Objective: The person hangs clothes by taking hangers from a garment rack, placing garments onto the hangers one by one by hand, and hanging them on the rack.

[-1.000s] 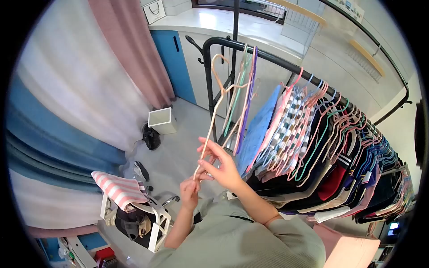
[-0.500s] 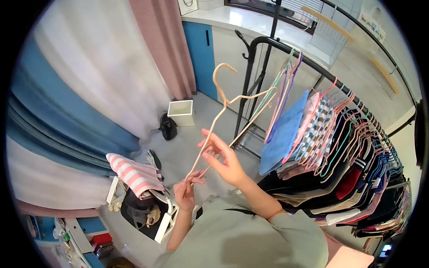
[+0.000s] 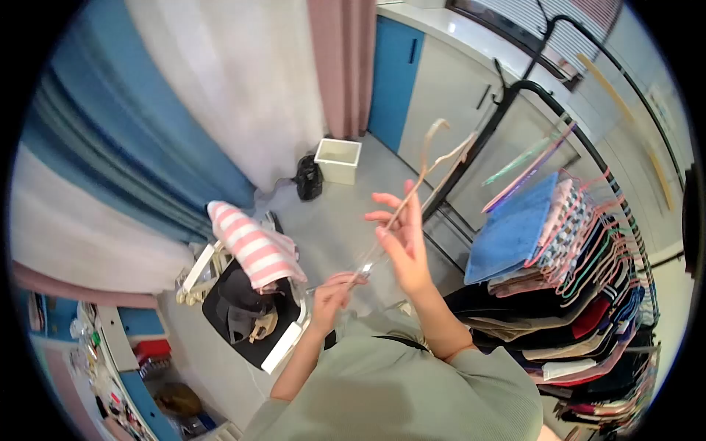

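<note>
A beige clothes hanger [image 3: 426, 153] is held up at a slant in front of my body, its hook at the top. My left hand [image 3: 332, 300] is closed around the hanger's lower end. A small shiny spot beside those fingers is too blurred to name. Higher up, my right hand [image 3: 409, 253] has the hanger's arm running between its thumb and loosely curled fingers, with the index finger pointing up. Motion blurs the hanger's far side.
On the right, a black clothes rack [image 3: 581, 136] carries many garments, with a blue garment [image 3: 511, 231] nearest. A pink-and-white striped cloth [image 3: 254, 242] lies over a chair [image 3: 283, 345] at left. A white bin [image 3: 338, 163] and a black bag [image 3: 309, 176] stand by the curtains.
The view has turned, so the rack and chair sit further right. My hands and the hanger have shifted right in view. My right fingers have spread more around the hanger.
</note>
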Available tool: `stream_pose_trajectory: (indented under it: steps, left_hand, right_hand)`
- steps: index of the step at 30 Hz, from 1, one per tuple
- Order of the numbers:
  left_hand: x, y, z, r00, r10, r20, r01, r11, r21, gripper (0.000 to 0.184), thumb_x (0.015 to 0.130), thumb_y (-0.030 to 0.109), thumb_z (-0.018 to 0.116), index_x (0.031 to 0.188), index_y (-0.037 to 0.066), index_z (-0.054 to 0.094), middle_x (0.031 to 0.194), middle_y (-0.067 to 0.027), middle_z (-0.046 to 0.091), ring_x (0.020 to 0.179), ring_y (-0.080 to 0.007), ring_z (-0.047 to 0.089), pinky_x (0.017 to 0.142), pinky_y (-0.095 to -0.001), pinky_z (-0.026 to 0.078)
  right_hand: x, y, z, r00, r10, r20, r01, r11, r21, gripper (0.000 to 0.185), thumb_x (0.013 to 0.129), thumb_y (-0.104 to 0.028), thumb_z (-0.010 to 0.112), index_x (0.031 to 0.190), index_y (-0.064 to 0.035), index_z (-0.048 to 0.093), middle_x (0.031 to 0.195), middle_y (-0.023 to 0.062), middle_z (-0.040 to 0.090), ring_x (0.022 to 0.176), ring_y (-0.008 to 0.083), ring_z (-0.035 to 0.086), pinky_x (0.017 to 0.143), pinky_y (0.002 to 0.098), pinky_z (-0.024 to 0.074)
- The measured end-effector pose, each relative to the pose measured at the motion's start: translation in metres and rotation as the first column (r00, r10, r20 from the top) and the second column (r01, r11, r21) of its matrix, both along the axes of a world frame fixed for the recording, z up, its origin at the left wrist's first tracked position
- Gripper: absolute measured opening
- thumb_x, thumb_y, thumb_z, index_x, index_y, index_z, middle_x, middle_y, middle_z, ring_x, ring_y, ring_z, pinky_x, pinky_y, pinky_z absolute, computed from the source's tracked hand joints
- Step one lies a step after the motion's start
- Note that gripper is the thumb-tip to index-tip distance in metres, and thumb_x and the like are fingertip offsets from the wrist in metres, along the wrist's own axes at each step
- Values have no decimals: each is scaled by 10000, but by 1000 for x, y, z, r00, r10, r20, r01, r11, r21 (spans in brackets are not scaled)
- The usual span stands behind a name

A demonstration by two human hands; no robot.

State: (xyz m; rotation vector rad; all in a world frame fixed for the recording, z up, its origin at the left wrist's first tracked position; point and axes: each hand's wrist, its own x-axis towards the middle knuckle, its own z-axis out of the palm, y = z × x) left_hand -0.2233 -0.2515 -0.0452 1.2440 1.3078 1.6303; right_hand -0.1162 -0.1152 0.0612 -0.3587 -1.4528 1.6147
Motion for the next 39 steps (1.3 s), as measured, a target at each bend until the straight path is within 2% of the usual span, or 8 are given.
stream_pose_trajectory:
  steps: [5, 6, 12, 18, 21, 32, 35, 39]
  left_hand:
    - [-6, -27, 6, 944, -100, -313, 49, 985, -167, 127, 818, 100, 521, 747, 26, 596, 1108, -115, 591, 1079, -281, 497, 918, -376, 367]
    - [-8, -35, 4, 931, -105, -351, 37, 980, -196, 70, 791, 65, 553, 812, 43, 617, 1151, -84, 565, 1086, -267, 486, 924, -374, 371]
    - [-30, -79, -5, 874, -3, -485, -99, 978, -185, 70, 781, 92, 588, 833, 60, 622, 1132, -72, 566, 1081, -282, 483, 916, -385, 384]
    - [-72, -98, -27, 773, 232, -590, -390, 908, -154, 128, 718, 68, 624, 843, 73, 600, 1057, -68, 560, 1114, -300, 445, 926, -410, 375]
    - [-89, -88, -33, 493, 304, -815, -553, 833, -24, 204, 664, 59, 646, 857, 83, 584, 1064, -69, 535, 1132, -332, 417, 947, -472, 339]
    - [-116, -22, -102, 314, -96, -944, -353, 912, -210, 347, 555, -2, 591, 885, 80, 661, 994, -141, 524, 1132, -327, 411, 1058, -481, 203]
    - [-130, -17, -104, 210, -161, -964, -392, 890, -234, 259, 598, 40, 611, 843, 90, 680, 955, -128, 544, 1060, -309, 456, 1056, -470, 214]
    - [-142, -8, -102, 296, -156, -942, -413, 868, -274, 178, 668, 111, 622, 836, 75, 668, 848, -120, 571, 973, -281, 508, 986, -429, 301]
  right_hand:
    - [-37, -24, -10, 1000, -9, -22, 7, 995, -103, 709, 808, -23, 489, 1407, -63, 112, 995, 85, 504, 809, 129, 477, 772, 254, 377]
    - [-48, -33, -13, 998, -62, -18, 59, 987, -147, 658, 810, -37, 501, 1389, -57, 190, 817, 11, 472, 659, 71, 389, 631, 205, 338]
    - [-78, -61, -33, 994, 40, 103, 1, 928, -372, 427, 818, -73, 539, 1233, -42, 443, 642, -80, 355, 522, 6, 252, 482, 175, 194]
    - [-99, -71, -60, 962, 9, 274, 17, 995, -93, 229, 791, -46, 622, 1004, -28, 540, 638, -90, 310, 528, -3, 236, 480, 176, 175]
    - [-102, -69, -71, 956, 1, 295, 12, 999, -40, 163, 798, -45, 621, 946, -26, 554, 655, -83, 374, 525, -8, 244, 479, 162, 195]
    - [-87, -47, -81, 934, -24, 357, 51, 997, -66, 71, 840, -78, 578, 884, -27, 555, 649, -83, 425, 545, -2, 299, 489, 182, 228]
    - [-88, -34, -90, 928, -12, 372, 38, 997, -63, 85, 854, -105, 563, 895, -31, 566, 607, -97, 369, 542, 2, 289, 482, 193, 206]
    - [-96, -21, -88, 923, 25, 385, -1, 998, -62, 96, 872, -112, 535, 904, -31, 574, 609, -99, 353, 543, 5, 278, 483, 194, 202]
